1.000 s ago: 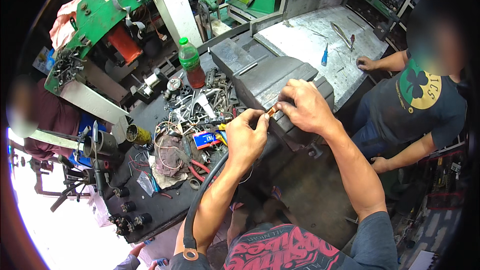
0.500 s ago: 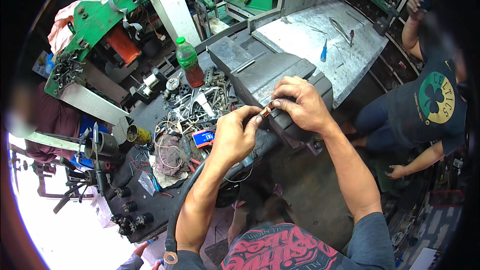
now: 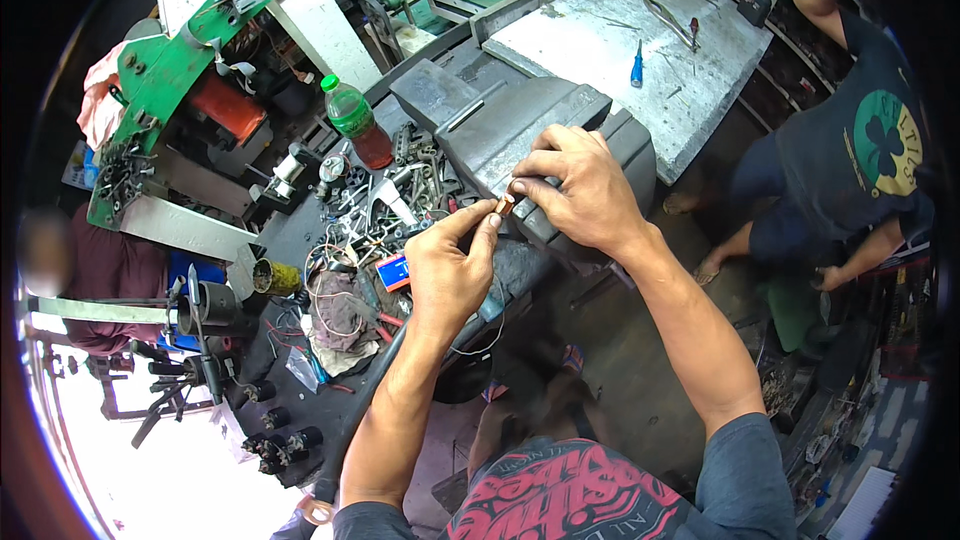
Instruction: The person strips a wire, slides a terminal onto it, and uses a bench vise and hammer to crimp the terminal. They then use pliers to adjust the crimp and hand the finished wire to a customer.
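Observation:
A small copper-coloured piece [image 3: 505, 206] is pinched between my two hands, beside the jaws of a large grey bench vise [image 3: 530, 120]. My left hand [image 3: 450, 258] has thumb and forefinger closed on its near end. Fingertips of my right hand [image 3: 585, 190] grip the far end, and that hand covers part of the vise jaws. My fingers hide most of the piece, so its exact kind does not show. A thick black cable [image 3: 352, 420] runs along my left forearm, with a copper ring lug [image 3: 315, 510] at its lower end.
Left of the vise, the bench carries loose metal parts [image 3: 405, 185], a green-capped bottle [image 3: 357, 122], a blue-and-red box [image 3: 394, 272] and a rag [image 3: 345, 310]. A blue screwdriver [image 3: 637, 68] lies on the metal plate [image 3: 590, 25]. A co-worker [image 3: 840, 130] stands at right; another person [image 3: 110, 280] is at left.
My hands, still pinching the copper-coloured piece, have shifted slightly left and up in view. The whole scene has shifted a little. The co-worker at right has changed arm posture.

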`<state>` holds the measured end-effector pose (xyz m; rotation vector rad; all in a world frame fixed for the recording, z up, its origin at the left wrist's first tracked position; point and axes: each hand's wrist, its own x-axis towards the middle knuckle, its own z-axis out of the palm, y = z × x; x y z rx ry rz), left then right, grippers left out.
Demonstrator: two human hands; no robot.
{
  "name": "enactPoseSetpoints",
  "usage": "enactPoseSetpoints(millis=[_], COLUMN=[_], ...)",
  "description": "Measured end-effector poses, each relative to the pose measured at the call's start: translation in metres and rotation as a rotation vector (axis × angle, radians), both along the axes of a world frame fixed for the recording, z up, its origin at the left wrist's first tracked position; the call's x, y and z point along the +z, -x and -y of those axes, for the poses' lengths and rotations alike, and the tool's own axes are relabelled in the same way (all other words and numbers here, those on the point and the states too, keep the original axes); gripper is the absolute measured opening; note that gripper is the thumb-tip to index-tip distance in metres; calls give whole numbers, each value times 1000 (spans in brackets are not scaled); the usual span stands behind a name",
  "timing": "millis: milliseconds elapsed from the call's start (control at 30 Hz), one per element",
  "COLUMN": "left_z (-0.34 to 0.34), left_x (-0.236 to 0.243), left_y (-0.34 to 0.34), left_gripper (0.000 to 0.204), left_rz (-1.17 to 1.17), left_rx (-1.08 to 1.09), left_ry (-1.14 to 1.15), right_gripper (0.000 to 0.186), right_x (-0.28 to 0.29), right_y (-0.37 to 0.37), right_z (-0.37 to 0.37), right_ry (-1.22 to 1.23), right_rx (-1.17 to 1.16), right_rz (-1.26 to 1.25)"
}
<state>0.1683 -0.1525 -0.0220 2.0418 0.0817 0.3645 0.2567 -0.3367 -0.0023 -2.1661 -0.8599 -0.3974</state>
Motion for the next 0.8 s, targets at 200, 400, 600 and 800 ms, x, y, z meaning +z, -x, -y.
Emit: enactPoseSetpoints(millis=[200, 400, 600, 800], left_z=[6, 10, 11, 11], left_x=[-9, -13, -6, -5], left_y=[-1, -1, 0, -1], left_gripper=[17, 17, 18, 18], left_rz=[67, 79, -1, -24], left_rx=[13, 26, 41, 21], left_ry=[80, 143, 175, 264], right_gripper=[10, 14, 28, 33], right_x=[-5, -4, -14, -243], right_y=[0, 1, 25, 97], right_z=[4, -1, 67, 174], right_ry=[6, 11, -372, -778], right_rx=[-3, -11, -335, -1084], right_rz=[89, 97, 100, -713])
